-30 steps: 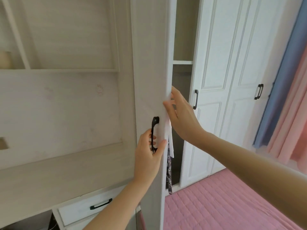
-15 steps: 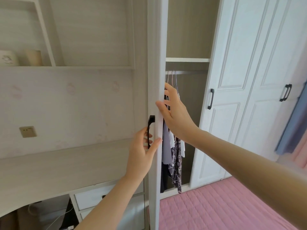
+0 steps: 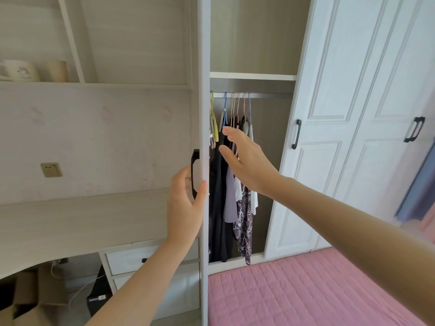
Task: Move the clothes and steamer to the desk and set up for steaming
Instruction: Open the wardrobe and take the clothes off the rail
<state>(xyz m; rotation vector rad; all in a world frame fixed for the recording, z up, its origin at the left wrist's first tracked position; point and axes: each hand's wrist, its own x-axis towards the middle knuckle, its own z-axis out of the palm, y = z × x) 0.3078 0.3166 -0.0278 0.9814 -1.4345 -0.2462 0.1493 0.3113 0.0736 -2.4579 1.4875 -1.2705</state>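
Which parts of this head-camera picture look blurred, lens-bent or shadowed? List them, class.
Head view: the blue curtain is smeared; the closed white doors lean from wide-angle distortion; the hanging clothes sit in shade; the desk is evenly lit.

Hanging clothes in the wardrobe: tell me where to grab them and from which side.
Grip the hanger necks just under the rail, where they bunch together above the clothes. Come from the front right, where the right hand is: the open door, held by the left hand, blocks the left.
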